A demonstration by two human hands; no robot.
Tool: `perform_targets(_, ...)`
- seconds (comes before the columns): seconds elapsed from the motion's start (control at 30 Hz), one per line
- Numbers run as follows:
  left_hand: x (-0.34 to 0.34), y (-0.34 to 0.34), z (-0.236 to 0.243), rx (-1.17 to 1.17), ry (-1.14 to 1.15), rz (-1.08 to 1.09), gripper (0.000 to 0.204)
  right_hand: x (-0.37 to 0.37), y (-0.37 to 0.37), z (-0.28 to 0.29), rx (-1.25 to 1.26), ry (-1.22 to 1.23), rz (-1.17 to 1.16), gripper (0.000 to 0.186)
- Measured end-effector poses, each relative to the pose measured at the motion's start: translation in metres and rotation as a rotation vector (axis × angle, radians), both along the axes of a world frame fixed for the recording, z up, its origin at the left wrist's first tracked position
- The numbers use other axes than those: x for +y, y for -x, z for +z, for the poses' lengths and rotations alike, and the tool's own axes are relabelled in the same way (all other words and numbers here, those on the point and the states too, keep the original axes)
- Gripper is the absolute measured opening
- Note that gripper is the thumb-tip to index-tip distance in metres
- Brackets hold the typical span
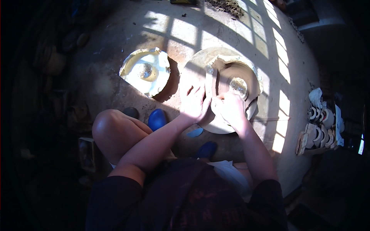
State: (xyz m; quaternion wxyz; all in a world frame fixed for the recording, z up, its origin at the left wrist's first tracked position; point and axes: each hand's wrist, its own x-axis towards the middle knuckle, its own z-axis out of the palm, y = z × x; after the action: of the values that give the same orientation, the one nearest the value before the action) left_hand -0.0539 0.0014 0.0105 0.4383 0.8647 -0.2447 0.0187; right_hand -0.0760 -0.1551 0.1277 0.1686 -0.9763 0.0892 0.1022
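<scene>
A pale plaster mould half [254,68] with a chipped rim stands on a round, flat disc [194,68] in front of me. Its hollow has a brownish, clay-like lining [228,75] and a round, bright spot at the bottom. My left hand [195,103] lies open against the mould's left outer side, fingers stretched away from me. At the near rim, my right hand [232,108] is closed, fingertips pinched together; glare and the fingers hide what is between them. A second mould half [135,79], broken-edged with a round hollow, lies on the floor to the left.
A light blue flat piece [195,133] lies near the disc, close to my blue shoes [157,120]. Curved clay-coloured pieces [318,136] are stacked at the right. A heap of brown lumps [227,7] lies at the far side. Barred sunlight crosses the floor.
</scene>
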Motion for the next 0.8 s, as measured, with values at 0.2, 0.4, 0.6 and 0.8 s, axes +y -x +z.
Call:
perform_targets(0.2, 0.009, -0.034, 0.001, -0.062, -0.039, -0.075, 0.064, -0.010, 0.016, -0.002, 0.004, 0.002, 0.033, 0.049)
perform_targets(0.4, 0.011, -0.066, -0.003, -0.057, -0.104, -0.172, 0.062, -0.026, 0.037, -0.007, -0.105, 0.029, 0.186, 0.035)
perform_targets(0.6, 0.009, -0.082, -0.003, -0.121, -0.109, -0.204, 0.053, -0.038, 0.054, -0.008, -0.166, -0.141, 0.178, 0.024)
perform_targets(0.8, 0.007, -0.090, -0.003, -0.076, -0.133, -0.201, 0.059, -0.037, 0.058, -0.019, -0.279, -0.164, 0.173, 0.021)
